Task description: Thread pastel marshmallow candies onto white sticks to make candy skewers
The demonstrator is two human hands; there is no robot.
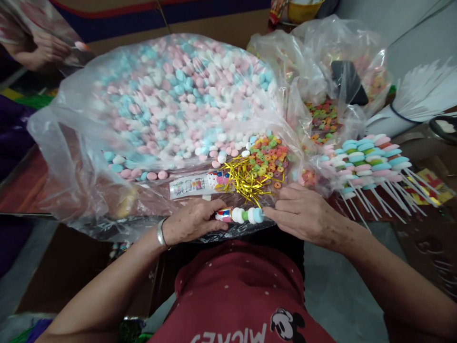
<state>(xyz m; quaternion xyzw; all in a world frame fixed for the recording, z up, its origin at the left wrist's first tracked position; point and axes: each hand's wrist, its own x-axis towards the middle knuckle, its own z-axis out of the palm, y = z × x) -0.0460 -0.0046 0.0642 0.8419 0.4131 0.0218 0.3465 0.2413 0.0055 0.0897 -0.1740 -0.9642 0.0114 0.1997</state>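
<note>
A short candy skewer of white, green and pale blue sweets lies crosswise between my hands, near the table's front edge. My left hand, with a silver bangle at the wrist, pinches its printed wrapper end. At the blue end, the fingers of my right hand are closed together; what they grip there is mostly hidden. Just beyond are gold twist ties in a loose heap, with a printed clear wrapper to their left. Ring-shaped gummies are piled behind the ties.
A large clear bag of pink, blue and white marshmallows covers much of the table. Finished candy skewers are stacked at right. Beyond stand bagged gummies, a dark phone-like object and white sticks. Another person's hand shows upper left.
</note>
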